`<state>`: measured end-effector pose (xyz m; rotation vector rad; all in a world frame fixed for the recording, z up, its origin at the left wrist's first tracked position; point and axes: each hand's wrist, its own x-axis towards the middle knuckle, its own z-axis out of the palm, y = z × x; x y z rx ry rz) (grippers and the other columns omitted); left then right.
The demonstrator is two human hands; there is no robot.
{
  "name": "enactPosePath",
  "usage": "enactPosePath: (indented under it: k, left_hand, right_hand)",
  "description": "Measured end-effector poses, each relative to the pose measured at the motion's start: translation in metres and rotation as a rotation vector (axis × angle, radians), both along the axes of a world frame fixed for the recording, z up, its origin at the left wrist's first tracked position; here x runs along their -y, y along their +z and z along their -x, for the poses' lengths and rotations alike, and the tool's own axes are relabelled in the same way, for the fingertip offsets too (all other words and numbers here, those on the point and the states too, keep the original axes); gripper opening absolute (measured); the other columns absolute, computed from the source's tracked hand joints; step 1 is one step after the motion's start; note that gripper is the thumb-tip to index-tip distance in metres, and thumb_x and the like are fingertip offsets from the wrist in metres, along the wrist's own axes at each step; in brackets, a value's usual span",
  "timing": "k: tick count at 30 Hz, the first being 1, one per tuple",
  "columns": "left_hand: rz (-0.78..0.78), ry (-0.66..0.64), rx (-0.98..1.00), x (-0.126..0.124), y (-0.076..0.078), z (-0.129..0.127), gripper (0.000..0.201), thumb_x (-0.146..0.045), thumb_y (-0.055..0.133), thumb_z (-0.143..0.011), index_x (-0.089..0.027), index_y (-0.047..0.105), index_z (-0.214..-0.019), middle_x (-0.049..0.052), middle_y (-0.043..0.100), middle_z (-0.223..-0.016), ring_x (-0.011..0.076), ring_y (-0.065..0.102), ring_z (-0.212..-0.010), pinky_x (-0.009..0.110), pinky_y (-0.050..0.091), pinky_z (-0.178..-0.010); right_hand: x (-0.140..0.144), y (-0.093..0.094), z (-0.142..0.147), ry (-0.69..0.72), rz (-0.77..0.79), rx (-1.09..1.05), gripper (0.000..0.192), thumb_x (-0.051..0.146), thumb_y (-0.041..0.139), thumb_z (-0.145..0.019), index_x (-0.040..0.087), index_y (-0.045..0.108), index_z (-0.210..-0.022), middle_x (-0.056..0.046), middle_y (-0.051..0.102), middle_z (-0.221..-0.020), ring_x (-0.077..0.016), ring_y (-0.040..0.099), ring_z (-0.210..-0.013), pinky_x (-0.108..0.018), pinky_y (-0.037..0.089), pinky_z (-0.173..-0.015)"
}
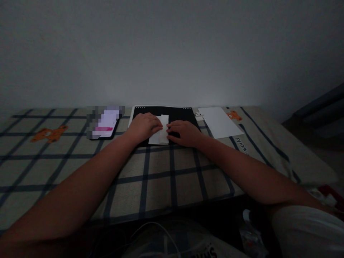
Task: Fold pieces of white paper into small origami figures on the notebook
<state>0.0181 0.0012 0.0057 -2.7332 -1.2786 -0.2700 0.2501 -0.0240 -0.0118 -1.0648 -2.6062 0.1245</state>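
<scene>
A folded sheet of white paper (pixel 163 133) lies on a black board or notebook cover (pixel 176 111), with a narrow folded strip along its right side. My left hand (pixel 145 126) rests over the paper's left part, its fingers bent together and its fingertips holding the sheet near the fold. From the other side, my right hand (pixel 186 133) reaches the paper's right edge. Its fingers are apart, and the fingertips touch the strip. The undersides of both hands are hidden.
A phone (pixel 106 123) with its screen lit lies to the left. On the right are a flat white sheet (pixel 221 122) and small white scraps (pixel 199 115). A checked cloth (pixel 158 165) covers the table, which stands against a wall. Below the edge is a clear plastic bottle (pixel 251 236).
</scene>
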Motion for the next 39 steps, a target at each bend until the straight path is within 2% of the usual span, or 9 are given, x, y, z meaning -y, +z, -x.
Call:
enactPosePath:
  k: [13, 26, 31, 39]
  left_hand:
    - [0.086, 0.017, -0.216, 0.014, 0.015, 0.003, 0.036, -0.045, 0.062, -0.101, -0.026, 0.073, -0.131, 0.004, 0.071, -0.139, 0.0267, 0.062, -0.128, 0.037, 0.043, -0.094]
    - [0.160, 0.017, -0.234, 0.019, 0.021, 0.004, 0.066, -0.067, 0.070, -0.087, -0.027, 0.068, -0.139, 0.008, 0.064, -0.148, 0.0316, 0.057, -0.134, 0.039, 0.040, -0.102]
    - [0.155, -0.009, -0.127, 0.009, 0.012, 0.010, 0.054, -0.064, 0.069, -0.089, -0.028, 0.074, -0.129, 0.006, 0.069, -0.140, 0.0298, 0.061, -0.130, 0.039, 0.041, -0.102]
    - [0.109, -0.084, 0.027, -0.007, -0.001, 0.017, 0.028, -0.045, 0.065, -0.098, -0.030, 0.079, -0.116, 0.002, 0.077, -0.127, 0.0229, 0.066, -0.122, 0.037, 0.044, -0.102]
  right_hand:
    - [0.000, 0.003, 0.000, -0.005, 0.012, 0.030, 0.033, 0.036, 0.061, -0.100, 0.017, 0.076, -0.122, -0.012, 0.069, -0.141, -0.0269, 0.065, -0.129, -0.043, 0.050, -0.105]
    - [0.000, 0.002, -0.001, 0.001, 0.012, 0.011, 0.033, 0.036, 0.062, -0.099, 0.016, 0.076, -0.121, -0.013, 0.070, -0.140, -0.0271, 0.065, -0.128, -0.043, 0.050, -0.106]
    - [0.001, 0.003, 0.000, 0.001, 0.016, 0.019, 0.032, 0.034, 0.062, -0.099, 0.017, 0.076, -0.122, -0.012, 0.069, -0.141, -0.0262, 0.064, -0.129, -0.043, 0.050, -0.106]
    - [0.000, 0.003, 0.000, 0.003, 0.018, 0.030, 0.031, 0.034, 0.062, -0.099, 0.017, 0.077, -0.121, -0.012, 0.069, -0.141, -0.0256, 0.065, -0.129, -0.042, 0.050, -0.106]
